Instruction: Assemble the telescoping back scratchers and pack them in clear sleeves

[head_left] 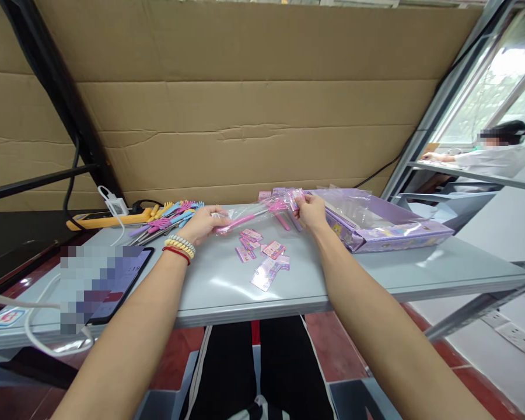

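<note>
A pink-handled stick [244, 220] with a thin metal shaft and a pink head lies in a clear plastic wrapper, stretched between my hands above the table. My left hand [206, 224] is closed on the handle end of the wrapper. At the other end, my right hand [311, 211] pinches the wrapper beside a small pink printed part. Below them, several small pink and purple printed cards [266, 271] lie scattered on the grey table [227, 300]. More pink and purple wrapped pieces [282, 220] are partly hidden behind my right hand.
To the right stands an open purple box [402, 235] with clear plastic in it. At left are a pile of coloured sticks [168, 221], a yellow device [114, 218], a phone [122, 286] and white cables [44, 303]. Cardboard [262, 105] walls the back. Another person [490, 157] sits far right.
</note>
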Demonstrator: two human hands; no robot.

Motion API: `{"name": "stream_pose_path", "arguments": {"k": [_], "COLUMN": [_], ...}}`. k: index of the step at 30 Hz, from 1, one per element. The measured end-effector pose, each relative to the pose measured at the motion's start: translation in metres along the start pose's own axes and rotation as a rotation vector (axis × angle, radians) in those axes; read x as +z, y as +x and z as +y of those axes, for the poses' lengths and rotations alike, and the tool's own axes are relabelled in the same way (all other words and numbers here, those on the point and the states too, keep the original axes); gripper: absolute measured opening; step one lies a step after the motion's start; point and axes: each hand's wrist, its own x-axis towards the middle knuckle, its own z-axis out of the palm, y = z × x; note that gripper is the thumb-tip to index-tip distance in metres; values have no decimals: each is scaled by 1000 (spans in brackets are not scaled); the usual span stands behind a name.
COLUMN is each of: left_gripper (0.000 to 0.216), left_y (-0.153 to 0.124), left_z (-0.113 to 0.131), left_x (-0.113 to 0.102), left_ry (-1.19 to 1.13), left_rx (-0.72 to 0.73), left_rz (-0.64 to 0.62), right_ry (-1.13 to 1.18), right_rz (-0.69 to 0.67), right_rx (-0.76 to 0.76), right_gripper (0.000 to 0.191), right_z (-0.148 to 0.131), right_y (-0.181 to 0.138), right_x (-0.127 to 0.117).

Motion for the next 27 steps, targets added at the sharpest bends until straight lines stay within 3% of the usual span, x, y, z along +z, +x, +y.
{"name": "stream_pose_path", "arguments": {"k": [4,8,12,14,17,19,22,23,25,27], "left_gripper": [39,32,21,22,28,31,36,37,40,42], "left_y": [-5,-4,-1,0,1,1,1,1,1,1], "left_z": [1,-3,-6,-8,-8,-7,-6,-7,-9,-13], "left_x": [1,-3,-2,1,8,13,21,24,31,37], "left_ry": [63,196,247,206,78,-8,-97,-113,-114,-67], "left_rx": [-96,-110,-16,44,123,158,180,187,213,253], "left_rz": [-217,-298,-292,-240,-89,14,121,141,151,148], "right_ry": [-60,7,96,78,-82,-137,-94,-78,-20,71], "right_rz": [75,125,166,278,407,226,-359,-497,-650,-712], "right_rx": [1,-12,5,-11,-196,-313,-317,-292,-240,-205], "right_gripper": [10,20,26,29,28,20,23,25,28,32], "right_z": [-1,-1,-1,-2,-8,-15,-24,-26,-28,-26], "right_y": [-1,0,4,6,-2,-16,-45,-54,-68,-74], "right_x": [-1,3,4,3,7,16,37,45,59,67]}}
